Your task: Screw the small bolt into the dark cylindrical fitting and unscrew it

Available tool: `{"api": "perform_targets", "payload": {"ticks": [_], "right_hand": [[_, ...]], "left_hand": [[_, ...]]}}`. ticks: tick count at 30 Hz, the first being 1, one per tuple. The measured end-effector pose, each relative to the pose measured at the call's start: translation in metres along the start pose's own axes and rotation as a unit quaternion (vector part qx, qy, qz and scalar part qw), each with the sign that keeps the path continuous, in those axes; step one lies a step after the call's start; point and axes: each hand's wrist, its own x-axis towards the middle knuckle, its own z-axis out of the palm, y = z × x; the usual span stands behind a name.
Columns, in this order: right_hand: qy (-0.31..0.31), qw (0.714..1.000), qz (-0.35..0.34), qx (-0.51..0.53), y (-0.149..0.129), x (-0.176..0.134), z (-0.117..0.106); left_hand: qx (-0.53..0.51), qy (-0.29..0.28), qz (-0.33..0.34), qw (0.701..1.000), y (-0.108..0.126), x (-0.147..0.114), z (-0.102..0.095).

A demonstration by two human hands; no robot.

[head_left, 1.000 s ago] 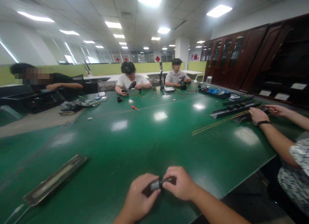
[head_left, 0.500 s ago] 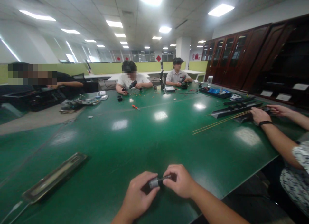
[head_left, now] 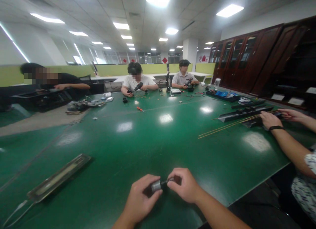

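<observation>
a person's two hands are working at the near side of a green tabletop [head_left: 138, 140]: the left hand [head_left: 142, 197] is holding the silver body of a small cylindrical part [head_left: 156, 186], while the right hand [head_left: 185, 186] is pinching its narrow dark end. the part is lying between them. thin yellow rods [head_left: 244, 120] are extending from a co-worker's hand [head_left: 270, 119] at right; a red screwdriver [head_left: 140, 109] is resting farther off.
</observation>
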Motion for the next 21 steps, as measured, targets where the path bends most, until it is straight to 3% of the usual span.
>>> {"api": "perform_targets", "payload": {"ticks": [21], "right_hand": [[0.006,0.997,0.060,0.042,0.0028,0.0028,0.0003]], "left_hand": [[-0.014,0.002,-0.024,1.000,0.0019,0.0039,-0.0040]]}}
